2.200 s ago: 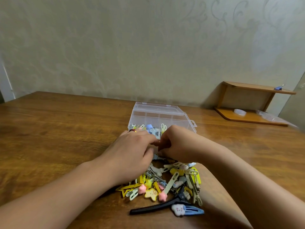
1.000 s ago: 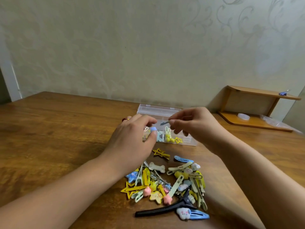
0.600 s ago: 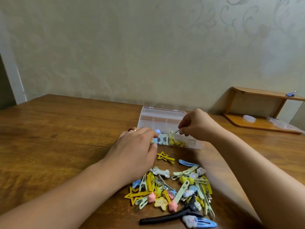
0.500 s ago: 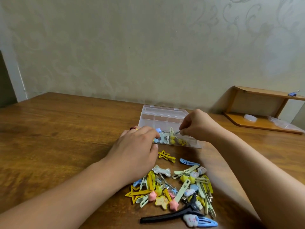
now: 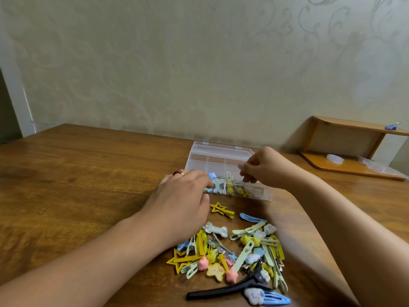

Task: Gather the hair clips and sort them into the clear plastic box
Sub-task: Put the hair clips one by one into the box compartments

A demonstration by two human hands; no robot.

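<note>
Head camera is showing you mid-sort: your right hand (image 5: 263, 167) is hovering over the near row of the clear plastic box (image 5: 221, 156), fingers curled down together as if pinching a small clip, though whether anything is actually between the fingertips cannot be told from here. Your left hand (image 5: 183, 196) is sitting at the box's near left corner, fingers bent over the rim; whether it is gripping a clip or just steadying the box is also unclear. A few clips are already lying in the near compartments (image 5: 230, 188), blue and white ones left of a divider, yellow ones right of it. Most of the job is waiting: the pile of hair clips (image 5: 241, 251) is lying on the wooden table (image 5: 77, 185) just in front of the box, with a yellow star clip (image 5: 221, 209) and a blue snap clip (image 5: 252, 218) lying apart from it, nearer the box. Next move, by my reading, is calling for a release into the matching compartment, then a reach back for the nearest loose clip.
</note>
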